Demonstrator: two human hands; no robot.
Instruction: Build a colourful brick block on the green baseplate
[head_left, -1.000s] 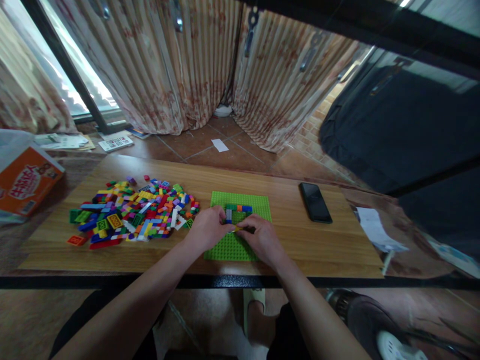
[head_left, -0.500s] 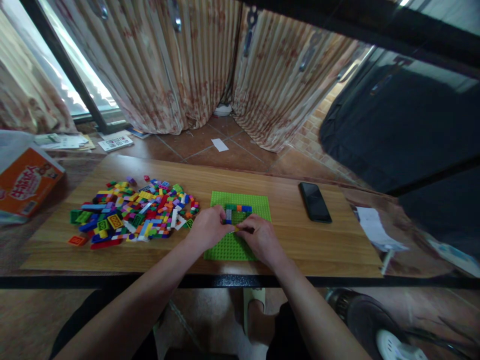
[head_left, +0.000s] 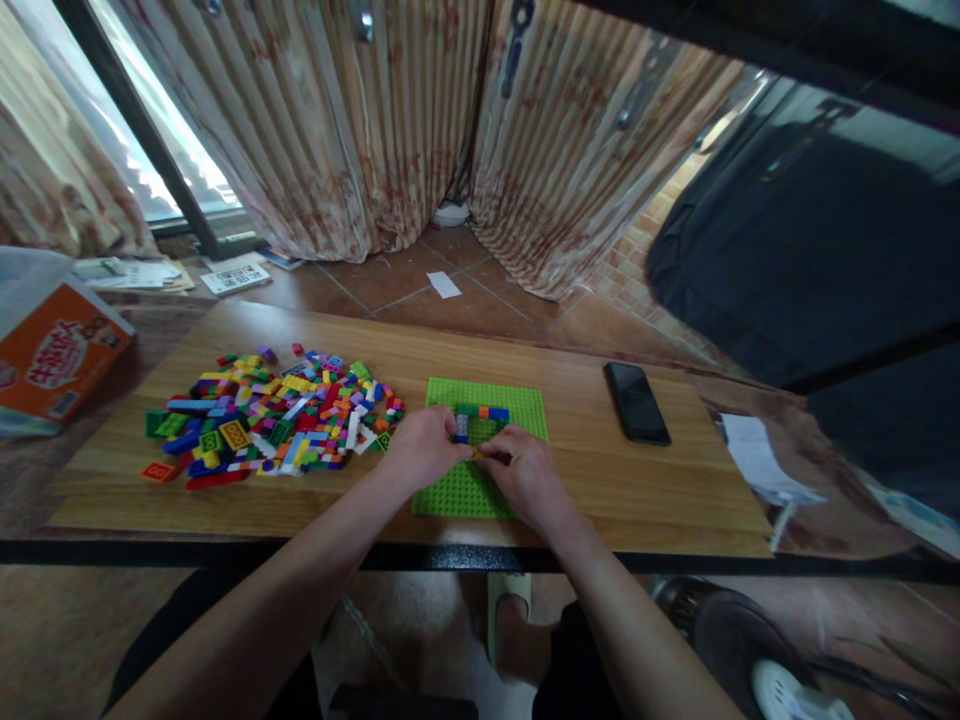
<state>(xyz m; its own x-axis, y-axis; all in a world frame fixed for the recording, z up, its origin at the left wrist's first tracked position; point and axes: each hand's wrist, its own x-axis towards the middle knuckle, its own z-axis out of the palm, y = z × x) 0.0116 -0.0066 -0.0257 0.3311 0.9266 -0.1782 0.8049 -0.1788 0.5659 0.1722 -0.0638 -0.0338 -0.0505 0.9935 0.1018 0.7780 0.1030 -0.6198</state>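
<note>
A green studded baseplate (head_left: 450,500) lies on the table, with an outline of small bricks on it. Green, orange and blue bricks (head_left: 484,412) form its far row, and grey and blue bricks (head_left: 462,428) run down its left side. My right hand (head_left: 527,472) pinches a small yellow brick (head_left: 477,455) low over the plate, inside the near part of the outline. My left hand (head_left: 424,447) is closed beside the left bricks, its thumb reaching to the yellow brick's left end. Whatever its curled fingers grip is hidden.
A heap of loose mixed bricks (head_left: 285,415) spreads over the left of the wooden table (head_left: 600,510). A black phone (head_left: 637,403) lies on the right. An orange and white package (head_left: 64,350) stands at the far left, and papers (head_left: 761,455) lie beyond the right end.
The whole view has shifted slightly with the head. Both hands stay at nearly the same place on the baseplate, with the yellow brick still between them.
</note>
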